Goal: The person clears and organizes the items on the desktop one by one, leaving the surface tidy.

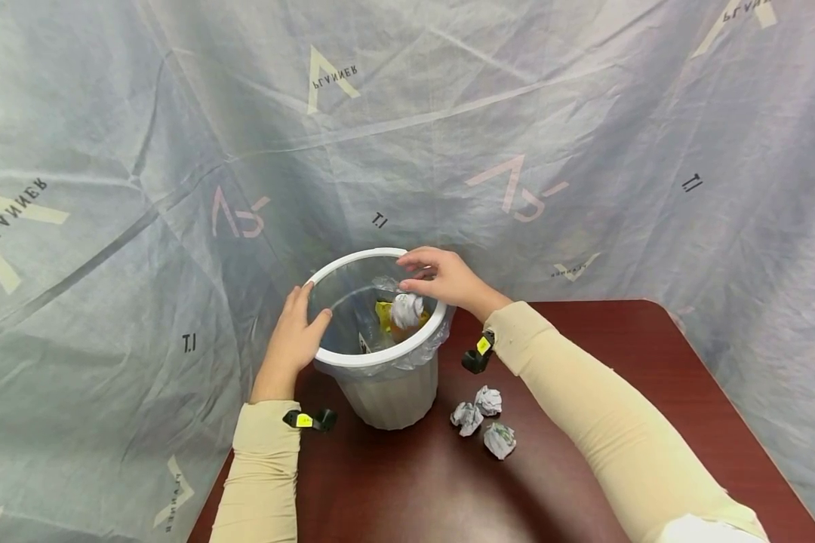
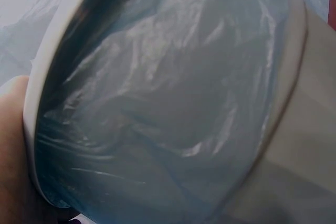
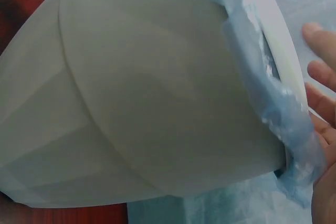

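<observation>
A pale trash bin (image 1: 387, 396) with a white rim and a clear plastic liner (image 1: 424, 351) stands on the table. My left hand (image 1: 292, 335) holds the rim at the left, thumb over its inner side and fingers along the outside. Over the far right of the rim, my right hand (image 1: 448, 279) hovers with loosely bent fingers, nothing between them. Just below its fingertips, within the bin's mouth, is a crumpled paper ball (image 1: 406, 311); whether it is falling or lying there, I cannot tell. A yellow wrapper (image 1: 383, 315) shows inside the bin beside it.
Three crumpled paper balls (image 1: 487, 401) lie on the dark red table (image 1: 394, 490), right of the bin. Grey printed sheeting (image 1: 407, 151) hangs behind and along the sides. Black wrist straps (image 1: 477, 354) sit on both sleeves.
</observation>
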`<state>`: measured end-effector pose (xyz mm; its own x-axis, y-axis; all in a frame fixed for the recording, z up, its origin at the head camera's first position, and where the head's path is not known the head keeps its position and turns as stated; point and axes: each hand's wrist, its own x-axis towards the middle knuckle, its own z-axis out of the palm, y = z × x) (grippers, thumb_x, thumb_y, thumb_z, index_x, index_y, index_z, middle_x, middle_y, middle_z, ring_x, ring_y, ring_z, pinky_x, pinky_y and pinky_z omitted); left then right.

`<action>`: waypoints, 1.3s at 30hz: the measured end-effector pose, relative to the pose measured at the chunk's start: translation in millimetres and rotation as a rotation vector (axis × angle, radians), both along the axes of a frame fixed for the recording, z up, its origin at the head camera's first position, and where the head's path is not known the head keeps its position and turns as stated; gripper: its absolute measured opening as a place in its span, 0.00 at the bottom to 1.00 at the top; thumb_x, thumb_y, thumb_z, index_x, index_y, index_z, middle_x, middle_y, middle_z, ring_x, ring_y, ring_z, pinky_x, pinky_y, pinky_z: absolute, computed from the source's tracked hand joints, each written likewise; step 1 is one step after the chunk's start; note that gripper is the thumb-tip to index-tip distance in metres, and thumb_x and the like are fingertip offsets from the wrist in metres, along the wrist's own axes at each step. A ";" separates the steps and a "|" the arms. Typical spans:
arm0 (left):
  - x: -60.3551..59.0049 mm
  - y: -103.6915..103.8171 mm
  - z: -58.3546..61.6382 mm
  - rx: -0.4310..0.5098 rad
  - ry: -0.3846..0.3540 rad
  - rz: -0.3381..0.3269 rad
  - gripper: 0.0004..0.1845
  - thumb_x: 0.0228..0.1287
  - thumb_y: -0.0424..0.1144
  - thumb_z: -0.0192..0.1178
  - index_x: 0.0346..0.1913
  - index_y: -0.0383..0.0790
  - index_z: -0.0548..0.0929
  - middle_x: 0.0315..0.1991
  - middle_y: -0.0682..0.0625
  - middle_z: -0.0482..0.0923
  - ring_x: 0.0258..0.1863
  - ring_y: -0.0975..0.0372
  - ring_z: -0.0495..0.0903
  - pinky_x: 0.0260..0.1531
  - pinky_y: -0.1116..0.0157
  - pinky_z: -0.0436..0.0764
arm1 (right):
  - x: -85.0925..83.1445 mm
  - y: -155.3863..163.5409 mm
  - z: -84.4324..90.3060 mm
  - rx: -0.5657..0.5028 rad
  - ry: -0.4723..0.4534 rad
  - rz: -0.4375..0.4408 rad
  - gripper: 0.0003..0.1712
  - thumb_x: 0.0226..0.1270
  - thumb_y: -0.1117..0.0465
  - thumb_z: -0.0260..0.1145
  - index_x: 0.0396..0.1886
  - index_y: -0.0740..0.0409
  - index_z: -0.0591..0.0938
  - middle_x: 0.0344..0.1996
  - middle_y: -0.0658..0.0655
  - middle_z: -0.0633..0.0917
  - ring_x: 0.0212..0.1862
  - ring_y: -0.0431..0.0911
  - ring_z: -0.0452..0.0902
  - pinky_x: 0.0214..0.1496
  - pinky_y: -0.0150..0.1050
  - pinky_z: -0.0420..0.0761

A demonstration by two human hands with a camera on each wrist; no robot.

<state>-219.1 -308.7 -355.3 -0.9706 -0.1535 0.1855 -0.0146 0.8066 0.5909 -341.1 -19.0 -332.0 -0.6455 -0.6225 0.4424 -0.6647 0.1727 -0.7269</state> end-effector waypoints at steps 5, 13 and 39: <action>0.1 0.0 -1.2 0.002 0.003 -0.003 0.38 0.76 0.51 0.48 0.82 0.45 0.49 0.82 0.38 0.39 0.78 0.38 0.47 0.72 0.37 0.53 | -1.9 11.7 -8.1 -0.113 -0.002 -0.021 0.22 0.67 0.61 0.72 0.58 0.64 0.83 0.59 0.58 0.81 0.59 0.59 0.78 0.62 0.48 0.78; -0.8 -1.2 -1.4 0.002 0.008 -0.008 0.38 0.76 0.51 0.48 0.82 0.46 0.48 0.82 0.38 0.38 0.78 0.37 0.47 0.71 0.36 0.53 | -11.9 45.1 -38.0 -0.229 -0.025 -0.220 0.21 0.68 0.60 0.71 0.60 0.60 0.83 0.58 0.59 0.81 0.57 0.54 0.81 0.61 0.48 0.79; -1.2 -0.6 -2.9 0.005 0.010 0.014 0.38 0.76 0.50 0.48 0.82 0.45 0.49 0.82 0.38 0.40 0.78 0.38 0.47 0.72 0.36 0.52 | 19.6 117.1 -223.7 -0.045 -0.368 -0.240 0.29 0.64 0.59 0.74 0.64 0.62 0.80 0.61 0.67 0.80 0.62 0.68 0.75 0.52 0.38 0.81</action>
